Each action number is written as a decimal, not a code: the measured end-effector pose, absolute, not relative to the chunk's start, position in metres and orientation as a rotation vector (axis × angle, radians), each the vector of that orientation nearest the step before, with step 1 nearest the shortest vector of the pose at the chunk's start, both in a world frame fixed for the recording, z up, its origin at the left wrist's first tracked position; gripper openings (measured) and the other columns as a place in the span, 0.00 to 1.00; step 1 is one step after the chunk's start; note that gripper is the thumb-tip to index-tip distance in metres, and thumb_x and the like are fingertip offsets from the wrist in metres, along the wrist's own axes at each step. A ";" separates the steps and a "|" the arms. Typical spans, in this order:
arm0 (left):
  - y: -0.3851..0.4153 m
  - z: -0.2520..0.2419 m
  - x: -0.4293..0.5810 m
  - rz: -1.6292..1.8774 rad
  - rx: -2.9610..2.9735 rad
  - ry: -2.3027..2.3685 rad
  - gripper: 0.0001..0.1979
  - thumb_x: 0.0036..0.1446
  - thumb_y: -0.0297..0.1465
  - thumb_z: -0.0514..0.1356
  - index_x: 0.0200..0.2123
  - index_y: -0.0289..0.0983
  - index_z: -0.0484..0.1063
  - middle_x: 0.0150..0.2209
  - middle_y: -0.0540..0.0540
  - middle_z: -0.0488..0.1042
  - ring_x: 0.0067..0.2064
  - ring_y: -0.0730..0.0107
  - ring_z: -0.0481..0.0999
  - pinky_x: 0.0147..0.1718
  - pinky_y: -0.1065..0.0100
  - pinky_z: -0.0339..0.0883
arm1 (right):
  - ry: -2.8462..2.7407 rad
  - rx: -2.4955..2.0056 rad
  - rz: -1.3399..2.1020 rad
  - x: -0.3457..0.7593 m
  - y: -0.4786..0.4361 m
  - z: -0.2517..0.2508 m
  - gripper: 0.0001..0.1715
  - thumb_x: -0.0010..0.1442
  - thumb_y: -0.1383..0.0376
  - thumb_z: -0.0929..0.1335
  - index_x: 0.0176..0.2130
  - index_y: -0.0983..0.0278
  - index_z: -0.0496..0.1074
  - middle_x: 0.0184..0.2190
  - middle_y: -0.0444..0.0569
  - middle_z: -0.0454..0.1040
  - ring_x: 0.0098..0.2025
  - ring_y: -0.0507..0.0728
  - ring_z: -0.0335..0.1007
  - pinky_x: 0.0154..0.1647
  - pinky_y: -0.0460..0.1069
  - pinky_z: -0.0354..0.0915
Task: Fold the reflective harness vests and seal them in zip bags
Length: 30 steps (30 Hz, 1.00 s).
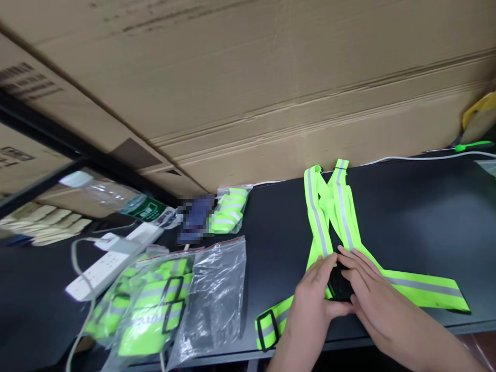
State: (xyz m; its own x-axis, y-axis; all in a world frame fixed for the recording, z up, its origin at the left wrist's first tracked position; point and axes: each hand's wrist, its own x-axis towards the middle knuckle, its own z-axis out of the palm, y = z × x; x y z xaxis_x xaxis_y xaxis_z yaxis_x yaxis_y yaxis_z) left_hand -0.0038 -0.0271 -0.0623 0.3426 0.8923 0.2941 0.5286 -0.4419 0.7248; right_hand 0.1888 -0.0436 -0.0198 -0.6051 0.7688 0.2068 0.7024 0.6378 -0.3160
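Note:
A neon yellow-green reflective harness with grey stripes lies spread on the dark tabletop, its shoulder straps crossing towards the back. At its lower middle is a black part, possibly a buckle, partly covered by my fingers. My left hand grips it from the left, fingers bent and thumb beneath. From the right, my right hand closes on the same part, its fingertips almost meeting the left ones. One waist strap, with a black slider, sticks out left of my left wrist; the other strap stretches to the right.
Bagged harnesses and a clear plastic bag lie left. Behind them are a white power strip with a cable, a plastic bottle, a blurred-out item and another bagged harness. Cardboard boxes wall the back.

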 end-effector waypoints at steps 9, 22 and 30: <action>-0.029 -0.047 0.003 0.812 2.156 1.152 0.43 0.47 0.22 0.72 0.65 0.41 0.62 0.64 0.38 0.68 0.65 0.51 0.69 0.65 0.50 0.63 | -2.447 -1.190 0.344 0.184 -0.037 -0.023 0.30 0.66 0.68 0.62 0.66 0.70 0.56 0.64 0.64 0.65 0.72 0.65 0.52 0.66 0.64 0.64; -0.037 -0.029 0.003 0.727 2.643 1.100 0.16 0.65 0.31 0.61 0.56 0.39 0.71 0.57 0.37 0.70 0.65 0.46 0.64 0.62 0.40 0.64 | -1.345 -2.317 -0.078 0.281 -0.105 -0.027 0.31 0.65 0.42 0.61 0.42 0.64 0.75 0.34 0.58 0.77 0.37 0.70 0.72 0.34 0.61 0.66; -0.036 -0.022 0.005 0.593 2.681 0.990 0.14 0.67 0.31 0.59 0.55 0.40 0.72 0.54 0.40 0.73 0.60 0.51 0.70 0.60 0.43 0.65 | -1.157 -2.246 0.376 0.276 -0.096 -0.020 0.25 0.58 0.43 0.67 0.36 0.61 0.73 0.20 0.46 0.72 0.21 0.58 0.67 0.22 0.51 0.59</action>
State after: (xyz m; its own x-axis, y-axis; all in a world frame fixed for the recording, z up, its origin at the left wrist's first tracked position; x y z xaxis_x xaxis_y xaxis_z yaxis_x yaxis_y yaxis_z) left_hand 0.0052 -0.0362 -0.0217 0.6913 0.6602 0.2938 0.5702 -0.7481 0.3393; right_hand 0.2756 -0.0956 -0.0201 0.5846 0.8112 0.0143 0.6481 -0.4563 -0.6098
